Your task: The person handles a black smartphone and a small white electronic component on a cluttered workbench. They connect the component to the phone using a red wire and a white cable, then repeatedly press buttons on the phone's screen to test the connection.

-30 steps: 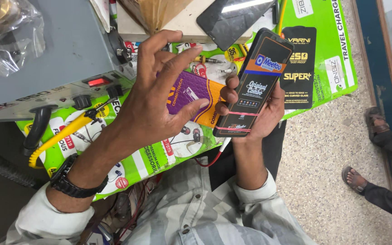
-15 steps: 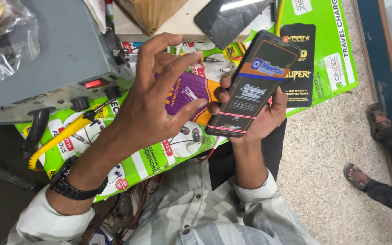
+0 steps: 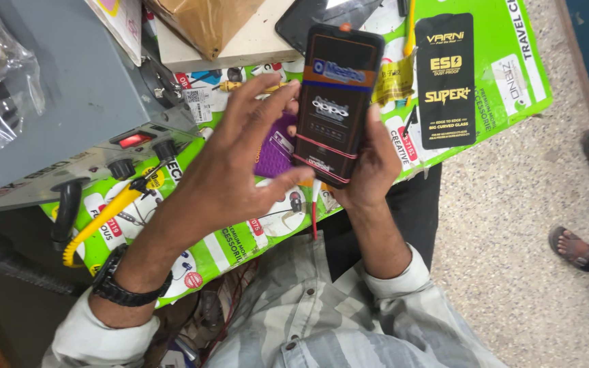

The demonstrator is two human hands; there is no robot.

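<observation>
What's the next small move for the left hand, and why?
Probably pinch the red tab hanging below the phone and pull it. The right hand grips the phone upright, and the left hand hovers open beside it, thumb near its bottom edge.

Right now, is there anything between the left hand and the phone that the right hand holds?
Nothing visible stands between them. The left hand is beside the phone, its thumb tip at the lower left edge, and the right hand grips the phone from behind. The purple packet lies lower, on the table.
</observation>
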